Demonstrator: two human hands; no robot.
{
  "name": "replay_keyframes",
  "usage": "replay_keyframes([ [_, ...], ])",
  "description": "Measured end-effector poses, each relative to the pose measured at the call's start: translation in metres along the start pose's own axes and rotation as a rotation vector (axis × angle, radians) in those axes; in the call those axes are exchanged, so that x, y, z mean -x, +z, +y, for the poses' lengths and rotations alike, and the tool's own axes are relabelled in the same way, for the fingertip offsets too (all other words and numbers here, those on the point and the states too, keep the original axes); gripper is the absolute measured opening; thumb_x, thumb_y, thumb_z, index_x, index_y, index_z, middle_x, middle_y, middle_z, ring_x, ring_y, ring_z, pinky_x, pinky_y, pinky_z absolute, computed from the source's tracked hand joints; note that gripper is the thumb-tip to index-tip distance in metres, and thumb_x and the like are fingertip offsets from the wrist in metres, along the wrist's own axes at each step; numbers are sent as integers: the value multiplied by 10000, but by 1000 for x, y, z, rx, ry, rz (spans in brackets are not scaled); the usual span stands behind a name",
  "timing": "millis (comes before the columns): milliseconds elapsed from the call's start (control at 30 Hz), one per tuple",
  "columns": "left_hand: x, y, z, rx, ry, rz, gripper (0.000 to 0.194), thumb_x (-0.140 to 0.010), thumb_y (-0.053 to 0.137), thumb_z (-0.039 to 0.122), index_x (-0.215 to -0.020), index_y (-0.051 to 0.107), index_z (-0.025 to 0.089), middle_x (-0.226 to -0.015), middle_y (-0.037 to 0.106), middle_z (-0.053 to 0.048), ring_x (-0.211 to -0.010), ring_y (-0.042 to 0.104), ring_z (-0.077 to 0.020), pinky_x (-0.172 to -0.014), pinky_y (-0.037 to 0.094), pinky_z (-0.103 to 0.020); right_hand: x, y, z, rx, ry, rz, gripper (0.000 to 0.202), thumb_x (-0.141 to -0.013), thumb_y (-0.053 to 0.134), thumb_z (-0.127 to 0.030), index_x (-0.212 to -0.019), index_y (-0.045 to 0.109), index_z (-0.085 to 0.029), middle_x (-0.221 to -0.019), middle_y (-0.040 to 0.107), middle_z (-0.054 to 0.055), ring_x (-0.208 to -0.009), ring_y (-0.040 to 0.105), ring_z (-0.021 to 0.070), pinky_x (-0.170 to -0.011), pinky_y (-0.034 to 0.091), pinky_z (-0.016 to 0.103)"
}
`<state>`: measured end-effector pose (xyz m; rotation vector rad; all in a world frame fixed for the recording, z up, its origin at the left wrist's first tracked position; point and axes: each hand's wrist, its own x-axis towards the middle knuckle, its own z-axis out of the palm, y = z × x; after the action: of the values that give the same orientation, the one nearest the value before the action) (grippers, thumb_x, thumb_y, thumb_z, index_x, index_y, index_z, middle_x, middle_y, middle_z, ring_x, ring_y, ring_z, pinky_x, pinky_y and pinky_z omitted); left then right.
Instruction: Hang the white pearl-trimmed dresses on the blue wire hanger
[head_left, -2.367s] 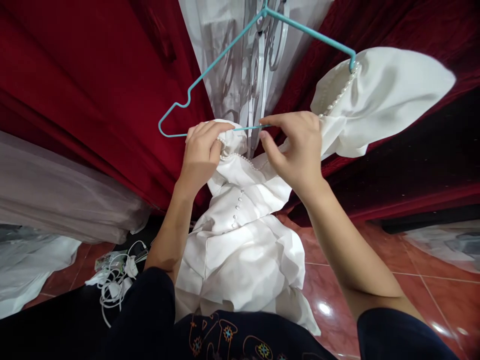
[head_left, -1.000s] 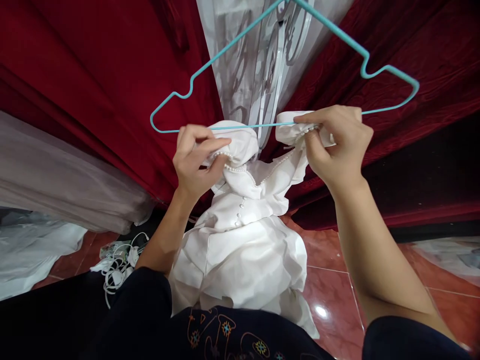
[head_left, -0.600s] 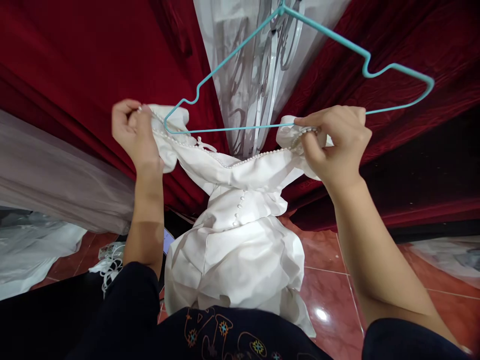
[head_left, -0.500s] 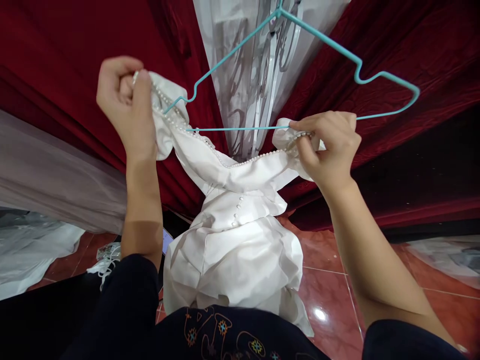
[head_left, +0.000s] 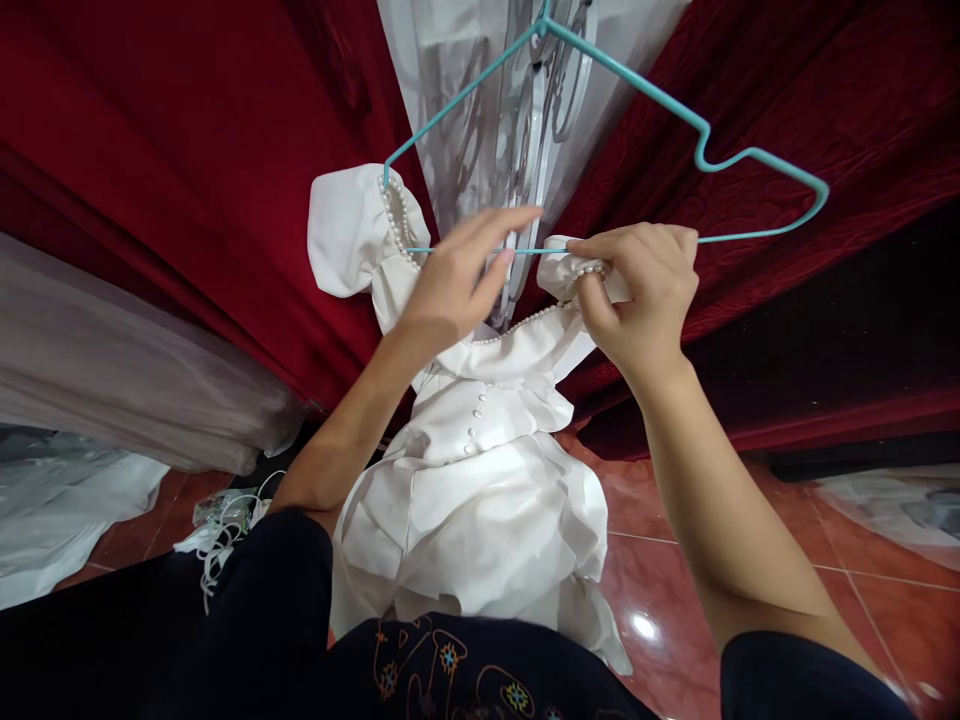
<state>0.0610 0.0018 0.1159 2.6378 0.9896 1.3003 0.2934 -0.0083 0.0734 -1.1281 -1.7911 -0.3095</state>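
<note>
A white dress [head_left: 480, 490] with pearl trim and small buttons hangs in front of me. Its left puff sleeve [head_left: 341, 230] sits over the left shoulder of a teal wire hanger [head_left: 626, 75]. My left hand [head_left: 469, 275] is in front of the neckline, fingers spread and holding nothing, near the hanger's lower bar. Between the fingers and thumb of my right hand [head_left: 637, 285] is the dress's right sleeve [head_left: 555, 270], pinched at its pearl edge beside the lower bar. The hanger's right shoulder shows bare above that hand.
Dark red curtains [head_left: 225, 150] flank a pale sheer cloth and white metalwork [head_left: 536, 130]. White cables [head_left: 217, 550] and a clear packet lie low on the left. Sheer fabric [head_left: 67, 500] rests on the red tiled floor [head_left: 652, 570].
My left hand has let go of the left sleeve and moved right to the middle of the neckline. That sleeve now hangs on the hanger's left end. My right hand keeps its pinch.
</note>
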Motion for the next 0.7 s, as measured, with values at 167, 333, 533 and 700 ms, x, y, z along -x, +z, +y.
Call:
replay_keyframes([
  [167, 9, 30, 9, -143, -153, -88, 489, -1061, 382, 63, -1328, 737, 265, -1213, 783, -24, -1142, 696, -237, -1072, 478, -439, 5, -4, 3, -65, -143, 76, 363, -919, 497, -171, -1177, 705, -319, -1100, 729, 48, -1069, 695, 253, -1024, 513, 506],
  [333, 7, 26, 16, -84, -169, -22, 485, -1030, 410, 32, -1257, 777, 254, -1140, 801, -16, -1081, 706, -232, -1031, 473, -425, 6, -23, 57, 101, -111, 698, 266, -753, 631, -399, -937, 696, -219, -922, 579, 81, -853, 599, 244, -735, 486, 448],
  [533, 5, 23, 15, -57, -189, -22, 488, -984, 443, -7, -1206, 792, 252, -1058, 796, -9, -1034, 712, -229, -1025, 474, -417, -15, -70, 98, 115, 415, 559, 238, -602, 697, -203, -692, 486, -266, -614, 560, 14, -528, 500, 149, -552, 360, 351],
  [700, 4, 20, 19, -41, -209, -58, 486, -993, 440, 5, -1218, 797, 247, -1072, 803, -16, -1066, 717, -230, -1023, 471, -412, -53, -89, 64, 59, 344, 472, 112, -684, 670, -82, -710, 642, -188, -705, 682, 18, -629, 636, 161, -618, 415, 329],
])
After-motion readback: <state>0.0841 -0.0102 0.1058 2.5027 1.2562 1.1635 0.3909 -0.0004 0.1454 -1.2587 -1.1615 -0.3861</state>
